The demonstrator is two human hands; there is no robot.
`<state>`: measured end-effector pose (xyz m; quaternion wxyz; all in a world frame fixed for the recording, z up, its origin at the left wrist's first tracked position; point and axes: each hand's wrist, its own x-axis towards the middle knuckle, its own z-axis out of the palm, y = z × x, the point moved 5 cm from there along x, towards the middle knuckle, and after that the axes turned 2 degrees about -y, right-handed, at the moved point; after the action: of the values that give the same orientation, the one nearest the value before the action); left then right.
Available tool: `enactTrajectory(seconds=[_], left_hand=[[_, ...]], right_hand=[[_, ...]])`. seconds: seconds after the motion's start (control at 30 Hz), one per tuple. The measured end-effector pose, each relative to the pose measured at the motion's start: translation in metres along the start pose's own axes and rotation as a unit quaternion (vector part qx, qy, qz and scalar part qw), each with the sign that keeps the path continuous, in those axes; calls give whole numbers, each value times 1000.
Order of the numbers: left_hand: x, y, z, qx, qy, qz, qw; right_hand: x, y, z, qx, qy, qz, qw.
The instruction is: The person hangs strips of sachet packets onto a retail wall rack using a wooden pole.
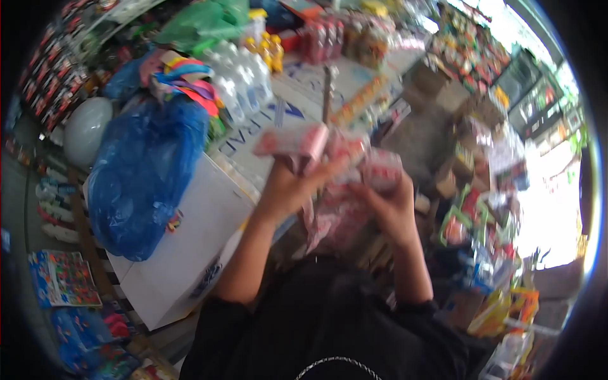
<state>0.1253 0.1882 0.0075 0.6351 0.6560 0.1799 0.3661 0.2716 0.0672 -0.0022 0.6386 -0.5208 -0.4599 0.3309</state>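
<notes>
Hands raised over the white box (190,234), left hand (288,187) with fingers clamped under the pink sachet strip (297,142), right hand (389,202) fingers closed on its dangling tail, and slack either grip, I'd judge, and the slippery strip drops into the clutter.

One view only — from a camera worn on the person's head, facing forward and steeply down over the dark-clothed chest (329,329) and both forearms (253,247). It sits close: the left hand (288,187), the right hand (389,209) and the pink packets (335,152) they grip fill the centre. The wide lens bends the cluttered shop goods (475,57) around the edges, with black corners.
</notes>
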Motion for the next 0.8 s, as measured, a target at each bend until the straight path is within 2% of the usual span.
enactTrajectory(seconds=[0.07, 0.13, 0.2, 0.27, 0.37, 0.43, 0.6, 0.7, 0.8], left_hand=[[10, 1, -1, -17, 17, 50, 998], [14, 12, -3, -8, 46, 91, 995], [15, 26, -2, 14, 36, 115, 993], [18, 28, -3, 45, 34, 145, 988], [22, 27, -3, 67, 21, 127, 989], [27, 27, -2, 80, 5, 161, 984], [29, 25, 3, 54, 4, 160, 986], [32, 12, 6, 101, -28, 150, 983], [27, -3, 14, 107, -26, 118, 987]], right_hand=[[3, -9, -3, -6, 2, 40, 999], [6, -18, -9, 37, -30, 40, 998], [10, -24, -13, 38, 1, 24, 999], [11, -37, -19, 48, -13, 13, 999], [14, -45, -26, 57, 4, 24, 998], [21, -46, -35, 89, -35, 14, 995], [31, -47, -54, 124, -50, 30, 991], [30, -49, -55, 105, -12, 30, 994], [20, -53, -50, -2, 31, -43, 999]])
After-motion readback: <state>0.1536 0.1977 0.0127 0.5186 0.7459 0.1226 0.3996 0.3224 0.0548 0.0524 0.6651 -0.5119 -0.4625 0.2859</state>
